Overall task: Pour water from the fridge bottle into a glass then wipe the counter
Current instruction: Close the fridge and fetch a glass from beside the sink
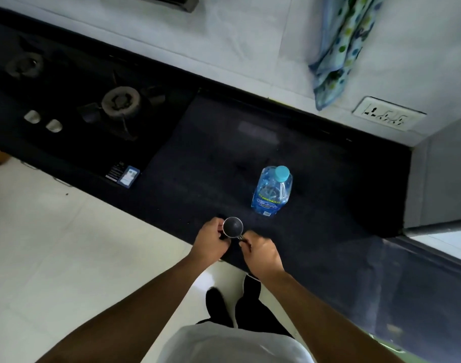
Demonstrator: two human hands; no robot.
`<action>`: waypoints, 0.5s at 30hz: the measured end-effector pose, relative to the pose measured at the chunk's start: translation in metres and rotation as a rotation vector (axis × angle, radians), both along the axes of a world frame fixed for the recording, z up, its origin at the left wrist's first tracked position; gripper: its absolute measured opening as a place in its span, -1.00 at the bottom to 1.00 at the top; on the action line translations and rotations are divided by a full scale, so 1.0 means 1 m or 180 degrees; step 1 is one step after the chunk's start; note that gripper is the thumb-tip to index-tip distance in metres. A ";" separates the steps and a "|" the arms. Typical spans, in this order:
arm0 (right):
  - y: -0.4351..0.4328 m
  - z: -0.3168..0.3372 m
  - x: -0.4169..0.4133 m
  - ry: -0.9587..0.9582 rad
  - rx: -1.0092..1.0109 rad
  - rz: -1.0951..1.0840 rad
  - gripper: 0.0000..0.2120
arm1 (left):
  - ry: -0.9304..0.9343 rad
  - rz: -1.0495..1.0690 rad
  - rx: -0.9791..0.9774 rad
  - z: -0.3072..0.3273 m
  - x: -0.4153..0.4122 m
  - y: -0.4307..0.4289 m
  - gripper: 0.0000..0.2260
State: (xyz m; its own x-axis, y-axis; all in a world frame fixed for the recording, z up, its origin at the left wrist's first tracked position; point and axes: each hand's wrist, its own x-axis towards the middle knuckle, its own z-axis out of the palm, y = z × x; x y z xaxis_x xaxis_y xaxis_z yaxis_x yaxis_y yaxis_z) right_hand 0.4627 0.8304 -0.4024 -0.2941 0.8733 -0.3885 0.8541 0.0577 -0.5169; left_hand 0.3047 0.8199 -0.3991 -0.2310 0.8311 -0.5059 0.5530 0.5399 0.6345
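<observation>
A steel cup with a small handle [233,227] stands near the front edge of the dark counter [213,158]. My left hand [211,241] wraps around its left side. My right hand [262,251] pinches the handle on its right. A clear blue water bottle [272,191] with a teal cap on stands upright just behind and to the right of the cup, touched by neither hand. A spotted blue cloth [339,48] hangs on the white wall at the back right.
A black gas hob [119,102] with two burners and two knobs fills the counter's left half. A small card box [128,176] lies at its front corner. A wall socket [388,113] sits at the back right, and a grey fridge side [444,179] bounds the counter on the right.
</observation>
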 end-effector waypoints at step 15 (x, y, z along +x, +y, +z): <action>0.010 -0.001 0.003 0.0051 -0.0145 0.0234 -0.81 | 0.0325 -0.0194 -0.0116 -0.004 0.004 0.001 -0.57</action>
